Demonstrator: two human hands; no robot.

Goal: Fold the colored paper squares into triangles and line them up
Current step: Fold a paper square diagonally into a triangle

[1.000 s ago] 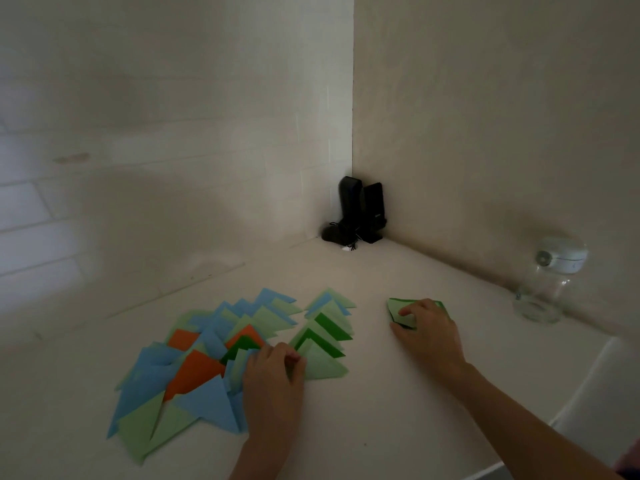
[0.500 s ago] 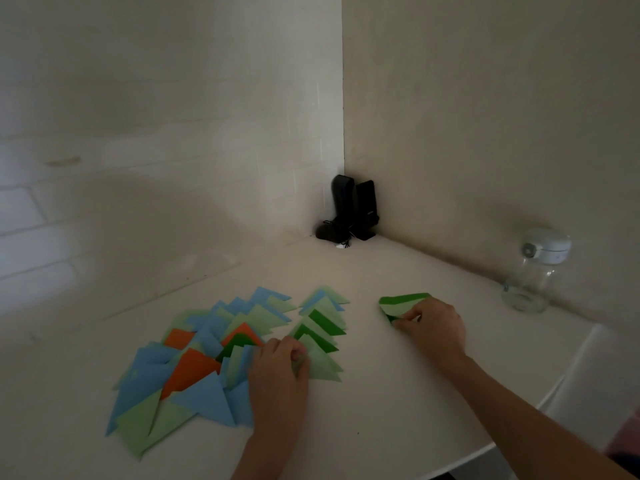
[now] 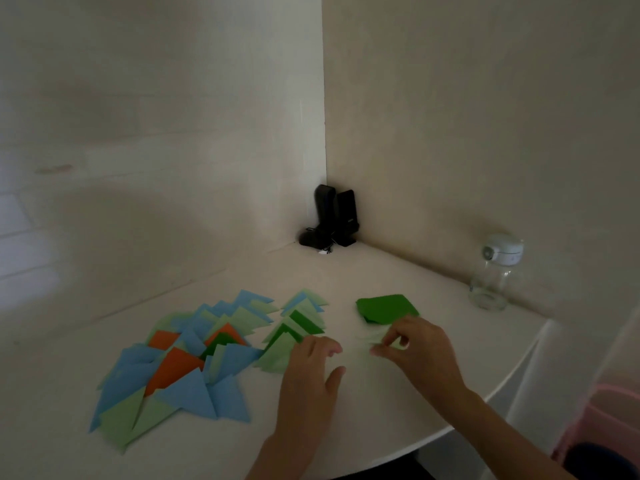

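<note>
Pale green sheet pinched at centre right

Pale green paper [image 3: 375, 336], blurred and probably one square, sits pinched in the right hand [image 3: 420, 355] just below the dark green stack [image 3: 388, 308]. Beside it the left hand [image 3: 311, 379] hovers with fingers loosely spread, holding nothing, near the folded triangles [image 3: 194, 355] spread at lower left on the white table [image 3: 346, 271].
</note>
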